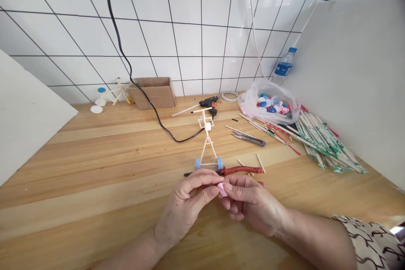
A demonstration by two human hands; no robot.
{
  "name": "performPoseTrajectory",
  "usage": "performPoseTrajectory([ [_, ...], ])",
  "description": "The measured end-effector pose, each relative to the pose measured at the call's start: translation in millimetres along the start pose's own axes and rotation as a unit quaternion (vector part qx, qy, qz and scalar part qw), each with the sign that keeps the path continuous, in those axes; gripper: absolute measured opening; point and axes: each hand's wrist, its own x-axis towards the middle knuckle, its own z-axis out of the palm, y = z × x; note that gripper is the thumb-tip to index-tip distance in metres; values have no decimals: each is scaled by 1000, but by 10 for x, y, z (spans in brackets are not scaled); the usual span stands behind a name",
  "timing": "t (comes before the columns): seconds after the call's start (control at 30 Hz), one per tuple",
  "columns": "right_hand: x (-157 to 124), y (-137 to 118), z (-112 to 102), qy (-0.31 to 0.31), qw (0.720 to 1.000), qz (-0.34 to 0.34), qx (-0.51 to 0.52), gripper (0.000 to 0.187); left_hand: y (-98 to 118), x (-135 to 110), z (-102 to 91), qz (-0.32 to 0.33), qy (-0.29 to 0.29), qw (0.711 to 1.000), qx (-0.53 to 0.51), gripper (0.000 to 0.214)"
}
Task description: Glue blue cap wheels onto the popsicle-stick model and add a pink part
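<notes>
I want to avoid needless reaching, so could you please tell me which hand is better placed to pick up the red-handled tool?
Probably the right hand: the red-handled tool lies just beyond its knuckles, handles pointing right. The left hand, also on the pink cap, would have to cross over.

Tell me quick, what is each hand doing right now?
Left hand: closed, fingertips pinching a small pink piece.
Right hand: closed, pinching the same small pink piece from the other side.

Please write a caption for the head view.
Left hand and right hand pinch a pink cap near a stick model.
</notes>
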Motion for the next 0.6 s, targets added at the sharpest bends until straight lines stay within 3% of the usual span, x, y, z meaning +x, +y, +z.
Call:
performPoseTrajectory([
  [0.43,-19,37,-12,-52,997,36,41,25,4,-4,19,-5,4,1000,-28,9],
  [0.6,-8,13,0,-4,1000,-11,-2,28,-9,-10,17,-21,7,999,-24,13],
])
